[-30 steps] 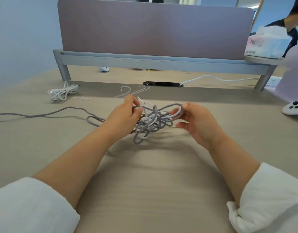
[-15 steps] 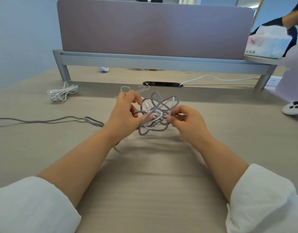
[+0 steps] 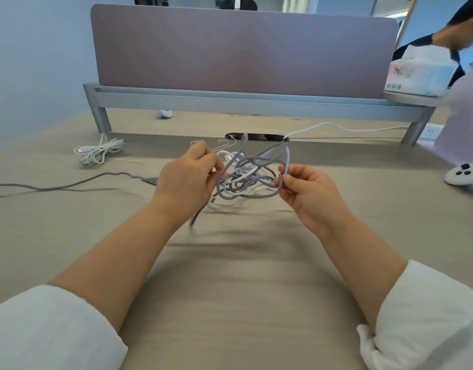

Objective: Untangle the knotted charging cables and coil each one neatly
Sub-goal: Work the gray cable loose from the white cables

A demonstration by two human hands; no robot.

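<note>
Since half a second ago your hands have drawn apart, and the tangle (image 3: pixel 247 173) has opened from a tight ball into a looser, wider nest, held above the desk (image 3: pixel 230 303) between them. Your left hand (image 3: pixel 188 182) has its fingers curled round strands at the tangle's left side. Your right hand (image 3: pixel 308 194) pinches a grey loop between thumb and forefinger at its right edge. A grey braided cable (image 3: pixel 69 186) trails from behind your left hand away to the left over the desk. A loose grey end (image 3: pixel 196 217) hangs below that hand, blurred.

Keep the pull light: I judge that more tension would cinch the crossings rather than free them. Better to take that hanging end and feed it back through the loops one at a time, leaving the white strands slack. Laying the nest on the desk would likely make the crossings easier to read.

The desk is pale wood-grain. A white bundle (image 3: pixel 99 152) already lies coiled at far left. Behind stand a mauve divider panel (image 3: pixel 243 49), a cable slot (image 3: pixel 256 136) with a white lead (image 3: pixel 336 127) coming out, and a tissue box (image 3: pixel 422 76). A white controller (image 3: pixel 462 176) lies at right, and another person (image 3: pixel 459 22) leans in at top right.
</note>
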